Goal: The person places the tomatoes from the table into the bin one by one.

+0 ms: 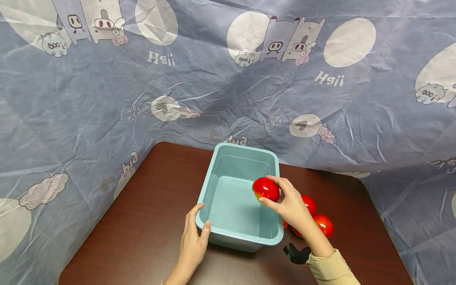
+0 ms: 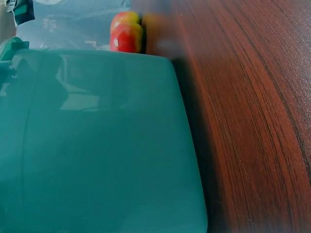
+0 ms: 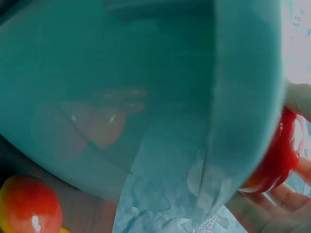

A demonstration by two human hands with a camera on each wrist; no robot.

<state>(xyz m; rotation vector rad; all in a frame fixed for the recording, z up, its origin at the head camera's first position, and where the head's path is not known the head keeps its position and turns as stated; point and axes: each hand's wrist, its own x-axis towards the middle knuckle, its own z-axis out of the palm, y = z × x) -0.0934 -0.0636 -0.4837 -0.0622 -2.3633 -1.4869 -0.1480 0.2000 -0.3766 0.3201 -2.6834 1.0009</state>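
The left hand [image 1: 194, 241] sits nearest, at the near-left corner of the blue tub [image 1: 213, 190], thumb hooked over the rim and fingers flat against the outer wall. That is a light hold, more a steadying touch than a clamp. If the tub gets knocked from the far side, I reckon it could skate on the smooth dark table [image 1: 142, 221], since the wood looks slick and nothing else pins the tub down.

Further in, the right hand [image 1: 290, 204] pinches a red apple [image 1: 265, 189] between thumb and fingertips, holding it just over the tub's right wall, above the inside. Only the fingertips carry it, and the skin is glossy, so a slip seems the likeliest trouble: from that height the apple could strike the rim and bounce out onto the table, or land hard on the bare floor of the tub and bruise.

Under that wrist lie more apples [image 1: 322, 225] on the table, just beside the tub's right wall and close together. The sleeve passes right over them, and a careless sweep of the forearm could set them rolling towards the table's right edge, which has no lip to stop them.

A small black object [image 1: 296, 254] lies near the cuff; I cannot tell what it is.

Behind everything hangs a blue printed cloth [image 1: 228, 91].
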